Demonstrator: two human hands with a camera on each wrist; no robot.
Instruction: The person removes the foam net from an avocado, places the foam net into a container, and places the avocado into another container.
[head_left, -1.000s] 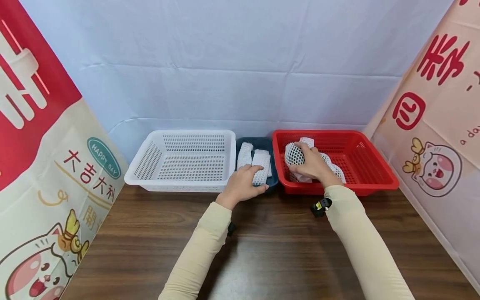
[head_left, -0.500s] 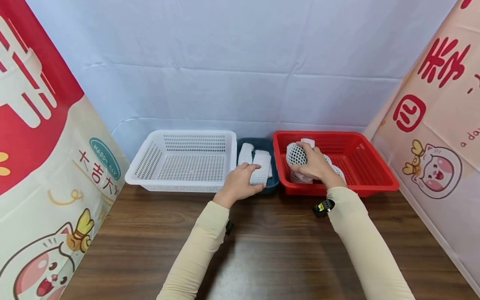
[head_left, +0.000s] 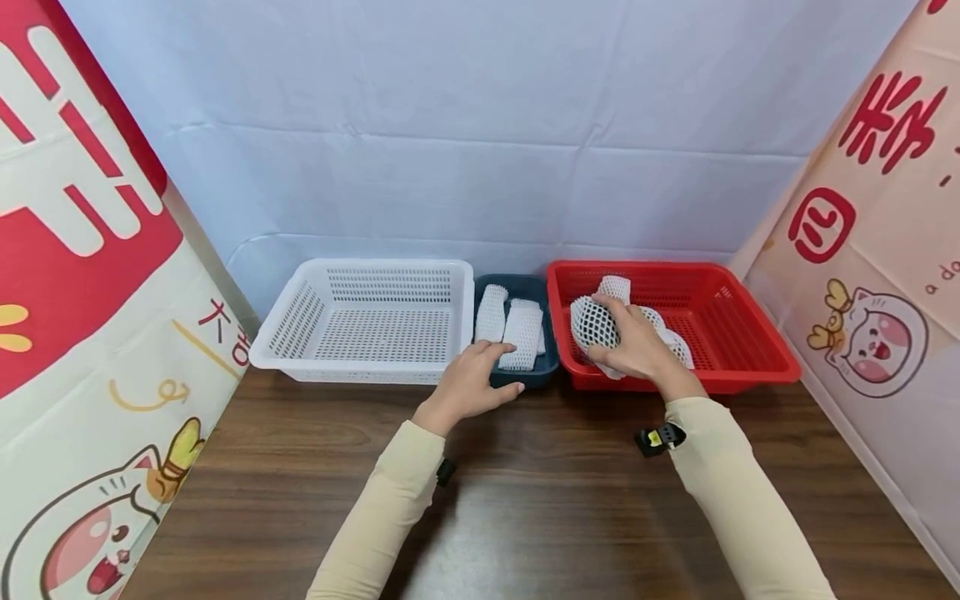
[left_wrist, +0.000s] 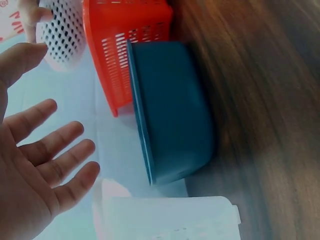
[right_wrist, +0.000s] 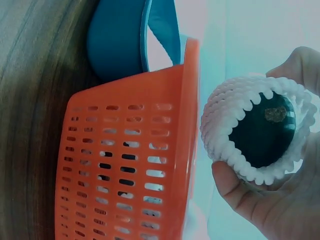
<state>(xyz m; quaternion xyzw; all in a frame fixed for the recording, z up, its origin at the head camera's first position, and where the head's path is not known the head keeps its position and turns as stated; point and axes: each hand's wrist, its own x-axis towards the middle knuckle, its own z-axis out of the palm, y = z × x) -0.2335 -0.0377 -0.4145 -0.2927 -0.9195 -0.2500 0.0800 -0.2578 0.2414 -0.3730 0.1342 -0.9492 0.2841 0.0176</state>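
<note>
My right hand (head_left: 637,343) holds a dark, glossy round fruit in a white foam net sleeve (head_left: 594,323), above the left part of the red basket (head_left: 738,333). In the right wrist view the fruit's bare dark end (right_wrist: 265,132) shows a brown scar; its kind is unclear. Fingers and thumb curl round the sleeve. My left hand (head_left: 467,387) hovers at the front of the small blue bin (head_left: 553,354), fingers apart and holding nothing. Several white foam net sleeves (head_left: 522,333) lie in that bin, close beyond the left fingertips.
A white basket (head_left: 360,367) stands left of the blue bin, with the red basket at its right. More white netted things (head_left: 678,346) lie in the red basket. All stand on a brown wooden table (head_left: 555,500) before a pale cloth backdrop (head_left: 465,192).
My left hand has drawn back from the foam sleeves toward me, its fingers spreading. My right hand, with the netted fruit, has come slightly nearer and to the right.
</note>
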